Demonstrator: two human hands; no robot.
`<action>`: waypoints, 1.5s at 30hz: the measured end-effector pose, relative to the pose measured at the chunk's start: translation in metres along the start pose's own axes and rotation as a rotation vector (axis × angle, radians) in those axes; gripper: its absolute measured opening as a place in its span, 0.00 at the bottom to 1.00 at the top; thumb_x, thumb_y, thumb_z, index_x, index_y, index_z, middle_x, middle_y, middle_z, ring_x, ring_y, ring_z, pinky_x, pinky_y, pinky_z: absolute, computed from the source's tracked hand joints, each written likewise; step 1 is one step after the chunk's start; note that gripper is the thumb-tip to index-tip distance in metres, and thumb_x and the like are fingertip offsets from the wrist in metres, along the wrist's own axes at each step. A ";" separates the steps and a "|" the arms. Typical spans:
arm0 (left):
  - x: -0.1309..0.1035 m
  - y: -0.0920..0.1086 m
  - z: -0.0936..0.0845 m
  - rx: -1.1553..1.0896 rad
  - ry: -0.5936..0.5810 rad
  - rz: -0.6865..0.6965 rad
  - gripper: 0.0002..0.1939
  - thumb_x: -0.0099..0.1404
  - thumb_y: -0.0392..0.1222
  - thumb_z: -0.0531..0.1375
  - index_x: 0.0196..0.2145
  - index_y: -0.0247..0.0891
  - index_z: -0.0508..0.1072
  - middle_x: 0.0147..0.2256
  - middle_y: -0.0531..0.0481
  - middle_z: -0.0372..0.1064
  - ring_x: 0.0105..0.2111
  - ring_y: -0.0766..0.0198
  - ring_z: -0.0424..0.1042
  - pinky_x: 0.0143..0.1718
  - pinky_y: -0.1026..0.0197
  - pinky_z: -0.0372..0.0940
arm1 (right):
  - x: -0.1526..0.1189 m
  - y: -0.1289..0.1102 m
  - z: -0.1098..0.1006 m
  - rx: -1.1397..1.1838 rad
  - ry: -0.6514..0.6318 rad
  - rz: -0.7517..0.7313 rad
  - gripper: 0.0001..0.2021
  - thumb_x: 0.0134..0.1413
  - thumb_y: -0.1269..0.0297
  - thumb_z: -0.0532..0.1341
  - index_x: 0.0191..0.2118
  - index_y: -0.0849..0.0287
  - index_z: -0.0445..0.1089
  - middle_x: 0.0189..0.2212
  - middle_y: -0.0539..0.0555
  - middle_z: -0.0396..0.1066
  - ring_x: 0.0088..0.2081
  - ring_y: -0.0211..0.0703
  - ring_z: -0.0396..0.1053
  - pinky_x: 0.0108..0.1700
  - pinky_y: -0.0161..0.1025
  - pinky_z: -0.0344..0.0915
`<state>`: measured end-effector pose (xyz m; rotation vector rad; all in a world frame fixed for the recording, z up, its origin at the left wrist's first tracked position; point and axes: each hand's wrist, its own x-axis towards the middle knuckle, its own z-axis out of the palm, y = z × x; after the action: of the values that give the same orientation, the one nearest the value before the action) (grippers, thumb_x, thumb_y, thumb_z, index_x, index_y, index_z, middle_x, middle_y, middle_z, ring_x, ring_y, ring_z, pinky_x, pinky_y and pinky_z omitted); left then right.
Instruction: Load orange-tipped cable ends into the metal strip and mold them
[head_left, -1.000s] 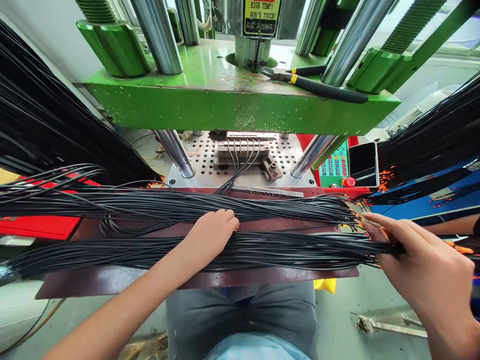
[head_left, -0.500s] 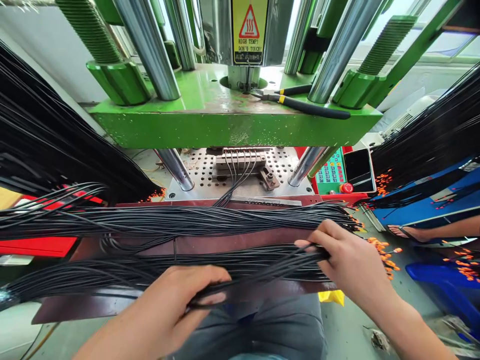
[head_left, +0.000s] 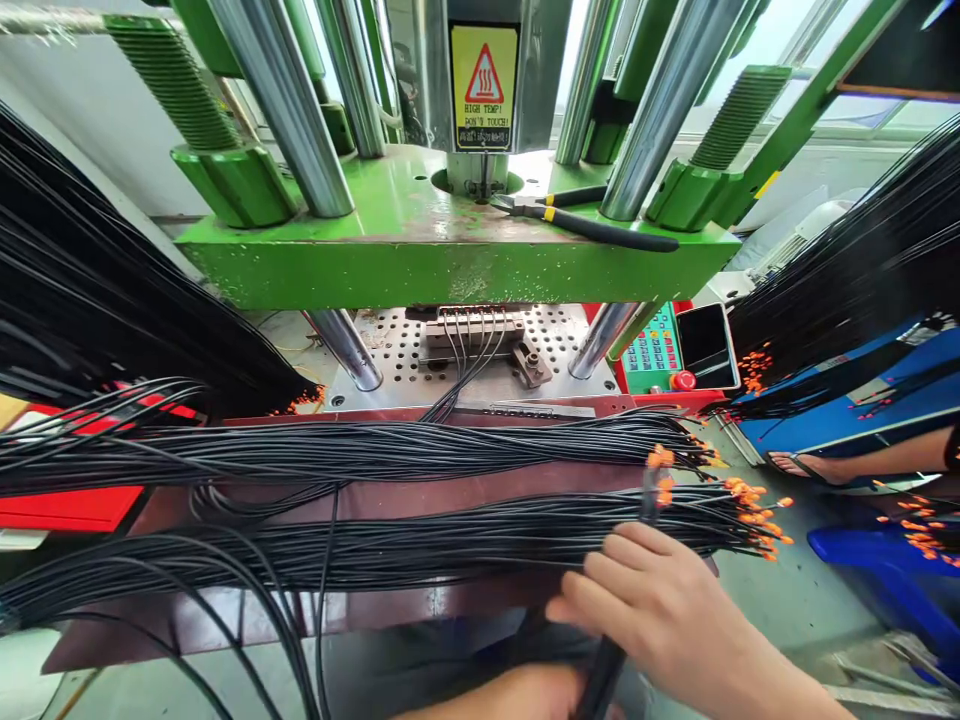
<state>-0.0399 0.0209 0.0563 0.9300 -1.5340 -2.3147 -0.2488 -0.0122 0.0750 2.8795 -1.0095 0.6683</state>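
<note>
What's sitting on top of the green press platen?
A pair of black-handled pliers lies on the green platen, right of centre, beside the steel columns. A yellow high-temperature warning label stands above its middle. The platen's rear is hidden by the columns.

Right hand [head_left: 660, 610] moved from far right end of near wire bundle [head_left: 420, 545] inward and down; now below bundle at lower centre-right, closed on small pulled-out wire group [head_left: 651, 490] whose orange tips now point up. Left hand [head_left: 517, 700] dropped from top of bundle to bottom frame edge, only partly visible, against same wire group. Several loose wires [head_left: 300, 640] now droop off bench front at lower left. Camera pitched up: warning label [head_left: 484, 88] fully in view.
</note>
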 end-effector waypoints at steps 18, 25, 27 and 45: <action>0.003 -0.020 -0.006 -0.512 0.342 0.121 0.26 0.64 0.66 0.55 0.35 0.37 0.65 0.20 0.61 0.48 0.15 0.76 0.40 0.13 0.72 0.42 | 0.021 0.023 0.020 1.025 0.371 0.951 0.21 0.62 0.55 0.59 0.58 0.51 0.60 0.55 0.58 0.67 0.53 0.47 0.67 0.55 0.50 0.65; 0.009 -0.023 -0.001 -0.438 0.340 0.076 0.24 0.67 0.63 0.52 0.36 0.37 0.66 0.19 0.60 0.53 0.13 0.76 0.46 0.13 0.72 0.49 | 0.045 0.000 0.037 1.729 0.354 1.006 0.14 0.64 0.53 0.58 0.48 0.56 0.69 0.51 0.58 0.73 0.50 0.46 0.71 0.53 0.46 0.65; 0.013 -0.019 -0.002 -0.448 0.391 0.096 0.23 0.68 0.62 0.53 0.38 0.37 0.66 0.20 0.59 0.54 0.14 0.76 0.48 0.14 0.72 0.52 | 0.046 -0.005 0.038 1.668 0.287 0.971 0.13 0.64 0.54 0.58 0.44 0.56 0.71 0.49 0.57 0.74 0.49 0.46 0.72 0.54 0.46 0.65; 0.033 0.003 -0.014 -0.361 0.427 0.137 0.20 0.67 0.59 0.55 0.36 0.36 0.67 0.21 0.58 0.59 0.13 0.74 0.54 0.13 0.70 0.55 | 0.054 0.013 0.012 1.215 0.142 0.691 0.18 0.69 0.53 0.50 0.58 0.50 0.68 0.57 0.52 0.68 0.59 0.45 0.65 0.61 0.47 0.62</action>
<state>-0.0577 -0.0075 0.0426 1.0874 -0.9422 -2.0298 -0.2147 -0.0564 0.0842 3.0724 -2.1779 2.1140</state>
